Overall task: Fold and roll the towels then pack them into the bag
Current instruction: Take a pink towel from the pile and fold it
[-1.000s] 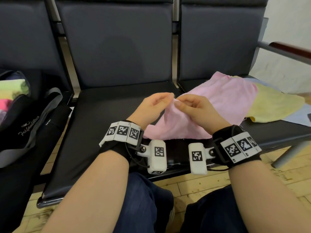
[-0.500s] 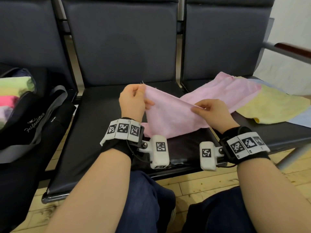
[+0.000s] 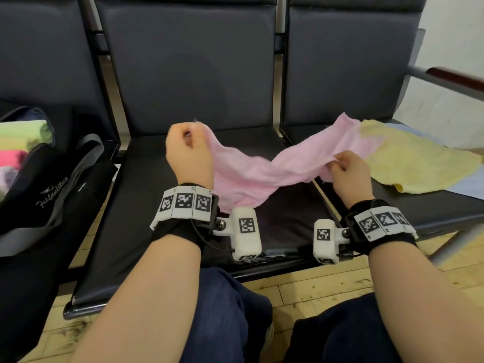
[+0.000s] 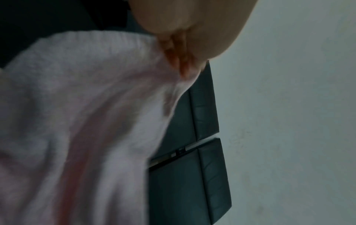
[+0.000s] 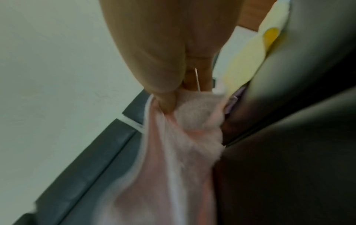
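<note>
Here the person's left hand [image 3: 189, 153] is curled into a fist, its fingers and thumb pinching one end of the pink towel [image 3: 251, 176] above the middle bench seat [image 3: 146, 218]. The right hand [image 3: 349, 174] pinches the opposite edge of the same towel between curled fingertips and thumb, over the gap between the middle seat and the right-hand seat [image 3: 419, 205]. Between the two hands the pink cloth sags in a loose swag, its lower edge hanging down to the seat near the left wrist. Its far corner lies on the right-hand seat, touching the yellow towel [image 3: 413, 161], which is spread flat there over a pale blue cloth [image 3: 468, 184]. In the left wrist view the fingertips [image 4: 179, 50] press into the towel's hem; the right wrist view shows the thumb [image 5: 165, 100] bunching the pink fabric, though both pictures are blurred. On the left-hand seat sits a black bag [image 3: 39, 184], open, with rolled green and pink towels [image 3: 18, 142] inside it.
</note>
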A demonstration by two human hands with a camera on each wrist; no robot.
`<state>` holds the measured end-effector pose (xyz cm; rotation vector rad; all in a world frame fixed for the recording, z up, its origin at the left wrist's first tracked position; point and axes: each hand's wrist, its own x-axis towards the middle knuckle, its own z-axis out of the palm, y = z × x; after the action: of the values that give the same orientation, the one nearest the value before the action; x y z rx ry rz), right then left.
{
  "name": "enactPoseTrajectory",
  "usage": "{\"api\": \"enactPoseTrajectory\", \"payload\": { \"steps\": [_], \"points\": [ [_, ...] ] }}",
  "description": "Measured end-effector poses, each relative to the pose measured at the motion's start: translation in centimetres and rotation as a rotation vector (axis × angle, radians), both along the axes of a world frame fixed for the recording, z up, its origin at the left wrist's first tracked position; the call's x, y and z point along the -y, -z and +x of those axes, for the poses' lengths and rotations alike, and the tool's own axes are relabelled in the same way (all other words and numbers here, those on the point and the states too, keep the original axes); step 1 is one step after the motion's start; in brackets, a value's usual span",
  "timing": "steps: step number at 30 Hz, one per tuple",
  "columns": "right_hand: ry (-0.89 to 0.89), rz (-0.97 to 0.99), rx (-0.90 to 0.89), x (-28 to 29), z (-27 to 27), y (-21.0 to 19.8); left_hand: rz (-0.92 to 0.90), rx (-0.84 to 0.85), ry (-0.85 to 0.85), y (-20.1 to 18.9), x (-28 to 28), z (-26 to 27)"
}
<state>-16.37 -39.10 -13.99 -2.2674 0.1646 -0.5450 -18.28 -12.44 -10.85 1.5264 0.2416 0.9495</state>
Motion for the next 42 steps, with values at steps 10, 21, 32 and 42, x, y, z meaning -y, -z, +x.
{"api": "enactPoseTrajectory", "payload": {
  "steps": [10, 21, 32, 42],
  "points": [
    [-0.338, 0.316, 0.009, -5.4, -2.3, -3.1, 0.449, -0.413, 1.022, 0.0, 4.2, -1.7],
    [-0.408, 0.171, -0.114, -3.2, -1.3, -1.6, 0.202, -0.194, 0.537, -0.1, 2.2, -0.8],
    [-0.337, -0.067, -0.345, -0.7, 0.1, 1.6, -0.089, 0.036, 0.202, -0.6, 0.1, -0.5],
    [-0.369, 0.095, -0.335, -2.6, -1.3, -1.2, -0.107, 0.071, 0.101, -0.7, 0.2, -0.3]
  ]
}}
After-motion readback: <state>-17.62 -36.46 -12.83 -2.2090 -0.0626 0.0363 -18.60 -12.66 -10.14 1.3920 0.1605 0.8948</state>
